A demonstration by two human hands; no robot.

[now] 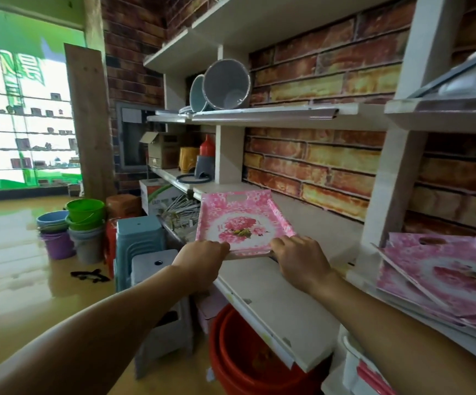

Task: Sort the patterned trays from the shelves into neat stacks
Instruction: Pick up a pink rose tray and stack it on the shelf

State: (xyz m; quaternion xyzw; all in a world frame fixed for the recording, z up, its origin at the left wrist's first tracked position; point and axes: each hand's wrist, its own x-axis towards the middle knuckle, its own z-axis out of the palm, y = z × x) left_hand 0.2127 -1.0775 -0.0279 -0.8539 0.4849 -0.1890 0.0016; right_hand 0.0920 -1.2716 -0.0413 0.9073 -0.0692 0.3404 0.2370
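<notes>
Right now I have both hands on the near edge of the pink floral tray (238,220), the left hand (202,259) gripping its near-left corner and the right hand (299,259) its near-right, holding it tilted just over the white shelf (273,303). It looks like thin, stiff, glossy plastic: light, likely slippery. The rim and the far handle cut-out seem the best holds. More pink trays (441,277) lie slumped to the right.

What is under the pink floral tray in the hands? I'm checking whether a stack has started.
The pink floral tray lies on the white shelf; no second tray shows beneath. Its underside is hidden, so thin ones cannot be excluded.
</notes>
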